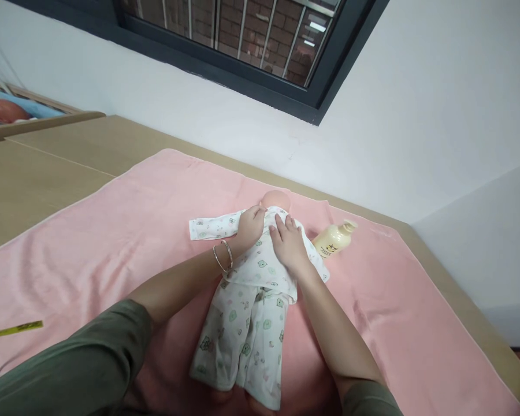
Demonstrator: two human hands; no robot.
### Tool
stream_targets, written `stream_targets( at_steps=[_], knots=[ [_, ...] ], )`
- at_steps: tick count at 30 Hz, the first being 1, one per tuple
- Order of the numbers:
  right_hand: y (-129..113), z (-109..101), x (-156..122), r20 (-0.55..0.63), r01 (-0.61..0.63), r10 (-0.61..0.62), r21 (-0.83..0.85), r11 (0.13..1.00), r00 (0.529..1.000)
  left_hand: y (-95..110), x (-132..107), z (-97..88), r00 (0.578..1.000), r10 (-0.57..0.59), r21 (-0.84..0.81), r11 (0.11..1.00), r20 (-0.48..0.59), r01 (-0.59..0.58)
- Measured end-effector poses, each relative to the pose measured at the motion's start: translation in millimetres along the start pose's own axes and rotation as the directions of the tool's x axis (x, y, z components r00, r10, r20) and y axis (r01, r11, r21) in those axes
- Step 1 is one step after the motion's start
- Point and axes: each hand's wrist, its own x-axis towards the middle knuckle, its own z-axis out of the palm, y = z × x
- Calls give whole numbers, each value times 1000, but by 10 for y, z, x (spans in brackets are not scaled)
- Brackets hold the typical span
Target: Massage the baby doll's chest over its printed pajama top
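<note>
A baby doll [276,199] lies on its back on a pink blanket [156,190], head away from me. It wears a white printed long-sleeved shirt [262,266] and matching pants [264,329]. One sleeve stretches out to the left. My left hand [250,226], with bangles on the wrist, has its fingers curled on the shirt near the doll's neck. Flat on the shirt's chest rests my right hand [288,241], its fingers spread. The doll's feet show partly below the pants.
A pale yellow pump bottle [335,238] lies tilted right of the doll. A yellow strip [13,330] is at the left on the blanket. Beyond the tan tabletop [69,156] stand a wall and a dark window frame [242,69]. Another doll [2,110] lies in a tray, far left.
</note>
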Motion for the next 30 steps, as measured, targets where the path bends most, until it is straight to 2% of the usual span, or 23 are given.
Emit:
stream_targets(
  at_steps=[4, 6, 9, 12, 14, 16, 20, 24, 27, 30],
  knots=[
    [-218, 65, -210, -25, 65, -67, -73, 995, 997, -24, 9, 11, 1000, -8, -21, 1000, -14, 8],
    [-253, 90, -234, -23, 105, -106, -65, 992, 994, -33, 11, 15, 1000, -11, -23, 1000, -15, 10],
    [-121, 76, -95, -23, 90, -90, -4, 996, 996, -34, 2, 18, 1000, 2, 1, 1000, 2, -2],
    [132, 9, 113, -35, -1, 3, 64, 998, 999, -27, -11, 15, 1000, 8, 74, 997, 30, -11],
    [252, -35, 191, -35, -65, 67, 69, 996, 997, -21, -13, 12, 998, 14, 145, 989, 56, -22],
    [275, -55, 189, -33, -95, 97, 33, 995, 995, -12, -10, 7, 994, 44, 244, 968, 99, -67],
    [109, -21, 51, -57, -30, 27, -60, 998, 998, 31, -34, -1, 956, 126, 478, 844, 263, -243],
    [69, -13, 47, -54, 36, -38, -22, 999, 998, 135, -193, 3, 937, 71, 693, 655, 342, -302],
    [204, -43, 156, -15, -16, 16, 43, 999, 1000, 238, -346, 1, 913, -7, 757, 562, 408, -334],
    [276, -49, 196, -9, -89, 89, 26, 996, 996, 300, -388, -23, 870, -47, 748, 535, 491, -392]
  ],
)
